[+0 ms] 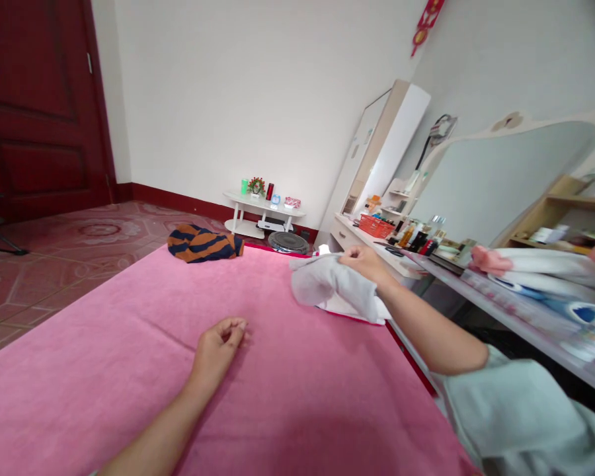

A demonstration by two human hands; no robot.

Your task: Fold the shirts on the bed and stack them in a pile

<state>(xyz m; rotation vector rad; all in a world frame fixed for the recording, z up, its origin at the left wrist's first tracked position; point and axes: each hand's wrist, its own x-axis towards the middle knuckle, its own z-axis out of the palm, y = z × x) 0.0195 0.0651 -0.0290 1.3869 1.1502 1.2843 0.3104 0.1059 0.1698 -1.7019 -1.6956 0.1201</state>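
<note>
My right hand (361,260) pinches the upper edge of a light grey cloth (334,281) at the far right part of the pink bed cover (129,344). The cloth is partly lifted and bends over. Under it lies white fabric (352,309), mostly hidden; whether it is a separate piece I cannot tell. Nearer to me, my left hand (221,340) hovers over or rests on the pink cover, its fingers curled and nothing visible in them. A crumpled cloth with navy and orange stripes (203,243) sits at the far left edge of the cover.
Along the right side run a white dressing table (347,231) with a red basket (375,225) and bottles, and a large mirror (500,185). Beyond the bed stand a small white table (242,228) and a round black lid (288,242). Tiled floor (79,244) lies left.
</note>
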